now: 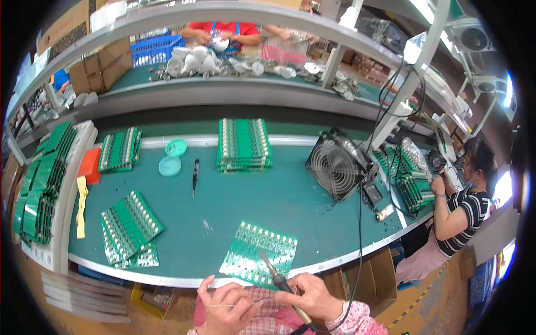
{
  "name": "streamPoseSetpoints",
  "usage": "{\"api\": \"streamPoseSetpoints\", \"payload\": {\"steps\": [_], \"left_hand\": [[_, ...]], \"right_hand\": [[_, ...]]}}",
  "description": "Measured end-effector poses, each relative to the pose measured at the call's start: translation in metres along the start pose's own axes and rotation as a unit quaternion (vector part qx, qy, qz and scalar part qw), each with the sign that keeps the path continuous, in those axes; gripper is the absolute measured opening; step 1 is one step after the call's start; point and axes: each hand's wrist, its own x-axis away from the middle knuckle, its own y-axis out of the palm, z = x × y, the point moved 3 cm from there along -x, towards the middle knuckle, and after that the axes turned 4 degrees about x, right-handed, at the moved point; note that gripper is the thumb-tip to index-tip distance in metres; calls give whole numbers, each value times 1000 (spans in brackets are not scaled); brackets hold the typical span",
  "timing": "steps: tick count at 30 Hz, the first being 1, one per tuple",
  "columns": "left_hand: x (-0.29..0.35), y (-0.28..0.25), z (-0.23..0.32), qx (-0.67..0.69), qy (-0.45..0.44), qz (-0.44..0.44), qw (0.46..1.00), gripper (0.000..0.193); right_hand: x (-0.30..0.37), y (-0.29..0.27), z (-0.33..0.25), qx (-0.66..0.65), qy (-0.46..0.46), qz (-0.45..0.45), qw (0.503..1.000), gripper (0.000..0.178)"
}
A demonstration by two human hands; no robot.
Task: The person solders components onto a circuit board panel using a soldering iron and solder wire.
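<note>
A green circuit board panel lies at the near edge of the bench in front of me. My right hand is closed around the handle of a soldering iron; its metal tip points up and left over the panel, and I cannot tell whether it touches. Just below the bench edge, my left hand has its fingers curled around a thin, pale solder wire. To the left, a loose pile of similar panels rests on the bench, and a taller stack stands farther back.
A black fan stands back right, with the iron's cord hanging near it. Tweezers and a small turquoise container lie mid-left. White foam holding boards borders the left. A co-worker sits at right.
</note>
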Motion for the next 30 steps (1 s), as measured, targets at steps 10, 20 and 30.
{"api": "streamPoseSetpoints", "payload": {"steps": [10, 20, 30], "left_hand": [[4, 3, -30, 54, -102, 40, 992, 15], [7, 7, -34, 53, -100, 63, 992, 16], [9, 12, -38, 38, -100, 63, 992, 17]], "right_hand": [[-19, -12, 3, -95, 129, 161, 974, 23], [-23, 5, -11, -186, 98, 155, 965, 15], [-30, 13, -17, -165, 74, 136, 974, 15]]}}
